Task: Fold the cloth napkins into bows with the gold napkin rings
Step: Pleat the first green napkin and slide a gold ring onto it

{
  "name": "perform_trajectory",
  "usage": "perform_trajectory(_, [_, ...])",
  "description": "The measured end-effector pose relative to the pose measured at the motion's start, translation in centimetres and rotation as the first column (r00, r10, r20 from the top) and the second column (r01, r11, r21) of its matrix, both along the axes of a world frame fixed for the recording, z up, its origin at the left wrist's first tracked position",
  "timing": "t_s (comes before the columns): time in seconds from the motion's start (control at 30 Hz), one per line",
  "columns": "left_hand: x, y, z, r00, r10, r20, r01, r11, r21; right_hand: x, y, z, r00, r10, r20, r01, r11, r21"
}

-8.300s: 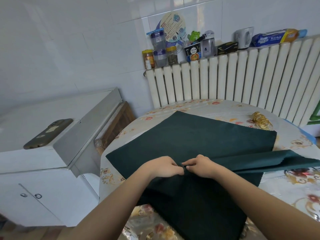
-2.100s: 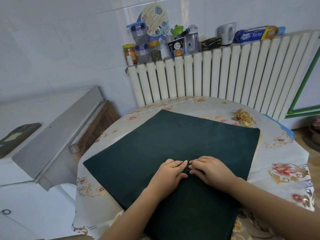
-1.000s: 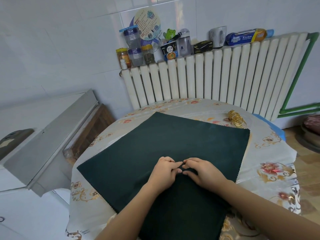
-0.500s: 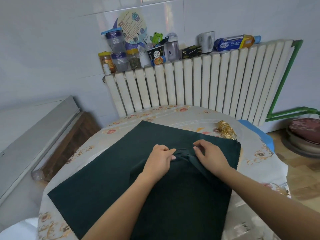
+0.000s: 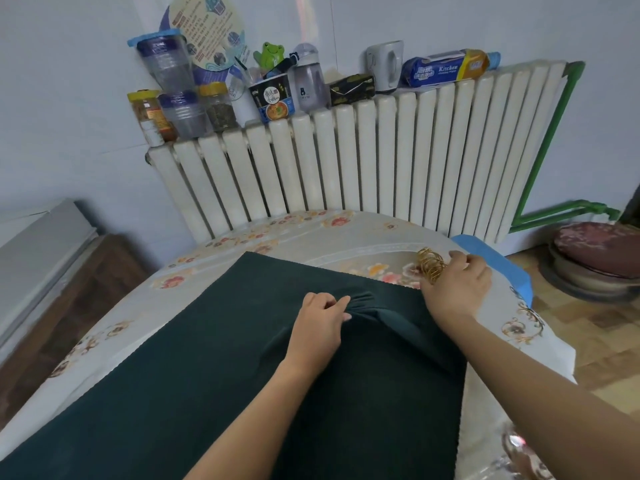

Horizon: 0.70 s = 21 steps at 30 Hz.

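Reaching to the table's far right, the right hand (image 5: 456, 285) curls its fingers around the gold napkin rings (image 5: 430, 269). Left hand (image 5: 320, 323) pinches the gathered pleats of the green napkin (image 5: 207, 358) at centre; rings lie up-right of that pinch.

One camera on the person's head, looking forward and down, close above the table (image 5: 353, 233), facing the radiator (image 5: 381, 161) on the wall.
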<state>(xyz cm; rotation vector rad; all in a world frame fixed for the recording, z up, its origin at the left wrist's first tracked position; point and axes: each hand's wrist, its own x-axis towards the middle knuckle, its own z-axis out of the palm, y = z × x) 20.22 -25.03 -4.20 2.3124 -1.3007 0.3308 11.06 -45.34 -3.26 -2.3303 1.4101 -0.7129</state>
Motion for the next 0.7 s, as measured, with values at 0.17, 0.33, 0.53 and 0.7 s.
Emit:
perform_trajectory(0.17, [0.4,-1.2,-1.2,1.0,-0.011,0.017,0.012,0.998,-0.059,-0.6,-1.3,-1.0,0.991,0.058,-0.119,-0.051,0.997,0.063])
perform_trajectory(0.33, [0.2,-1.6,-1.1,1.0,-0.012,0.026,0.013,0.998,-0.069,-1.5,-1.7,-1.2,0.989,0.117,-0.093,-0.113,0.992,0.054])
perform_trajectory(0.53, [-0.3,-0.6,-0.5,1.0,-0.006,0.019,0.007,0.999,-0.05,-2.8,-1.4,-0.5,0.986,0.159,0.039,-0.163,0.978,0.132])
perform_trajectory(0.7, [-1.2,1.0,0.5,0.999,0.002,0.037,0.0,0.999,-0.051,-4.3,-0.1,0.8,0.973,0.178,0.145,-0.199,0.968,0.152])
